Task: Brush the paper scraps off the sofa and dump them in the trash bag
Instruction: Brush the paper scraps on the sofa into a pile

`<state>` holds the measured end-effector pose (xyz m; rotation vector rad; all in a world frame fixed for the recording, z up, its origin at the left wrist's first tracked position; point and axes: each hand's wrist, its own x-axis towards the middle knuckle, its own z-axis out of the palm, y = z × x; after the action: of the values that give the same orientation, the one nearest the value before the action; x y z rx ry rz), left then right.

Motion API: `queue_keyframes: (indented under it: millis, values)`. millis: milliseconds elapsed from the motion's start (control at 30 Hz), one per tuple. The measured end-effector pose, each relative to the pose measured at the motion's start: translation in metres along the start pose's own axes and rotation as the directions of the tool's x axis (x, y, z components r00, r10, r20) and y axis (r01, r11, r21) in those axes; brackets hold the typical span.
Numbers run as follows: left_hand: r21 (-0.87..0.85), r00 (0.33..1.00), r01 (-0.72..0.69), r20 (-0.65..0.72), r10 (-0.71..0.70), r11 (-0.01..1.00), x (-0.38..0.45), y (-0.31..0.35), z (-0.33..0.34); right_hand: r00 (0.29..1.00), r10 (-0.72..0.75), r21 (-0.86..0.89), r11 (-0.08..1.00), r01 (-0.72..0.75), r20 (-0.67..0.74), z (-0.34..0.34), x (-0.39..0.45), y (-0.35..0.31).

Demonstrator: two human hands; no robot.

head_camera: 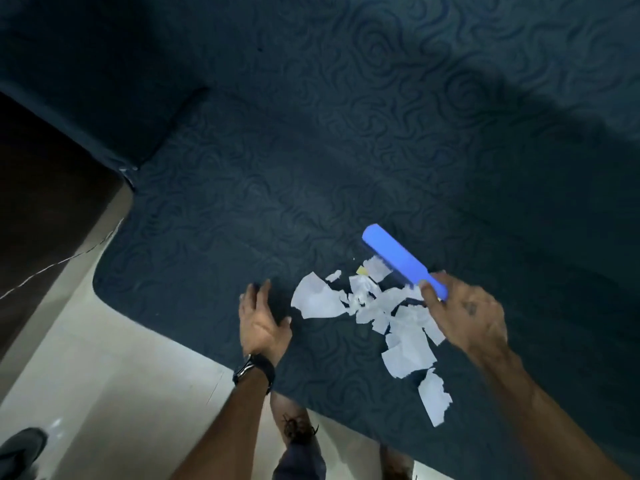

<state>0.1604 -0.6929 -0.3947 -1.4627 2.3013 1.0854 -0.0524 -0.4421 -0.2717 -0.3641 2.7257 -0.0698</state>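
Note:
A pile of torn white paper scraps (388, 317) lies on the dark blue patterned sofa seat (277, 202), near its front edge. My right hand (467, 313) grips the handle of a blue brush (398, 258), whose head rests at the far side of the pile. My left hand (263, 320) hovers open, palm toward the scraps, just left of the pile over the seat edge. One long scrap (434, 398) lies apart, closer to me. No trash bag is in view.
The sofa's armrest (104, 98) rises at the upper left, with dark brown furniture (45, 220) beside it. Pale tiled floor (104, 375) lies below the seat edge. My legs (298, 438) stand against the sofa front. A thin cord (52, 268) runs along the left.

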Motion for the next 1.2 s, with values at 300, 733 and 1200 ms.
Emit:
queue_keyframes:
  millis: [300, 733, 1200]
  values:
    - [0.271, 0.939, 0.115, 0.283, -0.194, 0.956, -0.043, -0.001, 0.028, 0.890, -0.362, 0.074, 0.931, 0.356, 0.278, 0.061, 0.008, -0.144]
    - [0.388, 0.877, -0.021, 0.451, -0.169, 0.921, -0.099, 0.049, 0.070, 0.915, -0.128, -0.012, 0.990, 0.144, 0.383, -0.049, -0.005, 0.068]
    - [0.318, 0.879, -0.029, 0.459, -0.127, 0.948, -0.091, 0.025, 0.086, 0.845, -0.476, 0.000, 0.871, 0.491, 0.244, 0.029, 0.104, 0.069]
